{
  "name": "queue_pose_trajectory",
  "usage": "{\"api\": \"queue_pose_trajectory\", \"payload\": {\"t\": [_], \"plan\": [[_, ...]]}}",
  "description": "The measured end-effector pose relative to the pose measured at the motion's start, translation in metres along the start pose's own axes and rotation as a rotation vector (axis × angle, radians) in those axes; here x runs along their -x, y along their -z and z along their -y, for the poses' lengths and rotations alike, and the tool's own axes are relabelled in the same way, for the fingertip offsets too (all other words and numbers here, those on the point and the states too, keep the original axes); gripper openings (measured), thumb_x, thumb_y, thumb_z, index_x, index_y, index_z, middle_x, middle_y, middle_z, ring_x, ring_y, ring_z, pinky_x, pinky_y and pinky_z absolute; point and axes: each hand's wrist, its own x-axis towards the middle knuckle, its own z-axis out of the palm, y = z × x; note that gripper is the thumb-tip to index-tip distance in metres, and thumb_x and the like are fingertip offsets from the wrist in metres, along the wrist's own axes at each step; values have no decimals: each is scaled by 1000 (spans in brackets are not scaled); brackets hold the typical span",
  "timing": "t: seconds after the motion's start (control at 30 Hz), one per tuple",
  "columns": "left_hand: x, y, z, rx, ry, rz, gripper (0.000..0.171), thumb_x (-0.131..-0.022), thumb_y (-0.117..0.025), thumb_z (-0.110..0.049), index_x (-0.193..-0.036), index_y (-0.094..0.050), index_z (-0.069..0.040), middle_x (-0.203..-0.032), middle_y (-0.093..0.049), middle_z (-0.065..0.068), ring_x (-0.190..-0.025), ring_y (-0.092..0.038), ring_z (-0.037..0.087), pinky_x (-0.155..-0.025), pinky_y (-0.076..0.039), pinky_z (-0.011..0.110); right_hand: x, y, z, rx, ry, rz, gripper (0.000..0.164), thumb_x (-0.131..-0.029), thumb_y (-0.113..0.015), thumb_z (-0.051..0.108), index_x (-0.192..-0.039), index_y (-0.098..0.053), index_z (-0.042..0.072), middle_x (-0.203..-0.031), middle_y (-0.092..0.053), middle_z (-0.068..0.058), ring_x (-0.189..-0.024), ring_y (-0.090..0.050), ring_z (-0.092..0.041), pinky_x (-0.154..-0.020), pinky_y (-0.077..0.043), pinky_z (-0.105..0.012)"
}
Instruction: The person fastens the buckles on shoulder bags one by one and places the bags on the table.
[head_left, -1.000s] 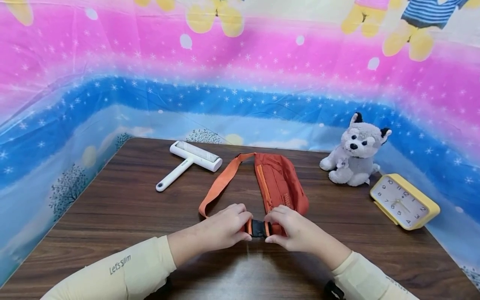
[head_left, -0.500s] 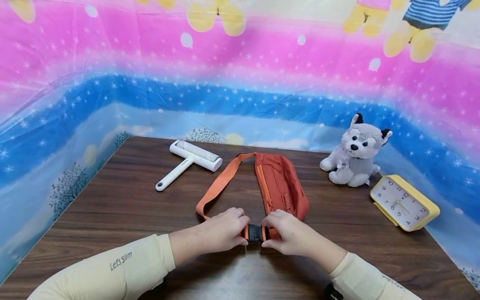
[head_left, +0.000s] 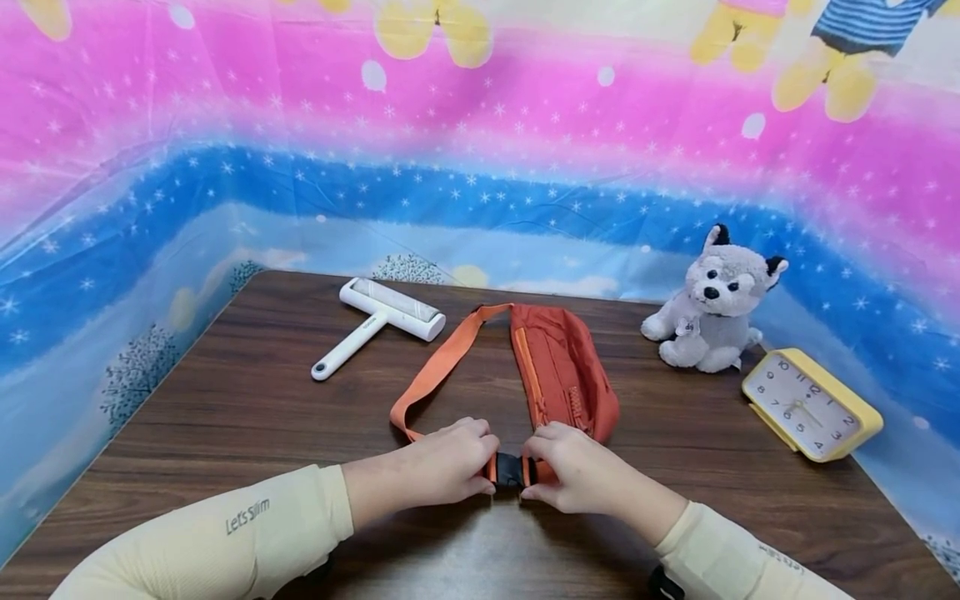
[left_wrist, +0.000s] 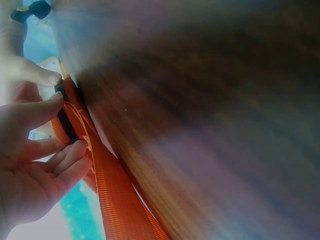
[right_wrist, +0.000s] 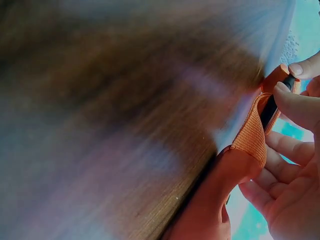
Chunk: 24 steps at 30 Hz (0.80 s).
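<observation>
A rust-red waist bag lies on the table with its orange strap looped out to the left. At the near end of the loop is a black side-release buckle, its halves together between my hands. My left hand pinches the buckle's left end between thumb and fingers, where the strap meets it. From the other side, my right hand pinches the right end, beside the bag. In the left wrist view the buckle is partly covered by fingers. The right wrist view shows orange webbing folded beside the buckle.
A white lint roller lies at the back left of the brown wooden table. At the back right sits a grey plush husky. Nearer, by the right edge, stands a yellow alarm clock. A printed cloth hangs behind.
Both hands and the buckle have shifted slightly left and nearer to me, mostly in the first half second. The near part of the strap shifted left too. Both grips stay the same.
</observation>
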Motion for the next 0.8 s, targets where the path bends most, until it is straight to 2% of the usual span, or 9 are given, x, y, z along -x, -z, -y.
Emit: {"api": "queue_pose_trajectory", "payload": {"t": [0.4, 0.8], "plan": [[-3, 1, -3, -54, 5, 69, 33, -80, -74, -36, -95, -62, -8, -85, -50, -2, -78, -47, 12, -66, -44, 24, -4, -1, -1, 62, 79, -21, 35, -69, -82, 35, -87, -65, 10, -79, -54, 3, -73, -49, -9, -64, -42, -25], [-4, -5, -5, -85, -8, 95, 33, -79, -76, -36, -92, -61, -10, -81, -48, -2, -77, -48, 13, -66, -45, 24, -4, -2, 2, 83, 46, 41, 34, -71, -81, 39, -85, -63, 13, -78, -53, 5, -73, -48, -8, -64, -42, -24]]}}
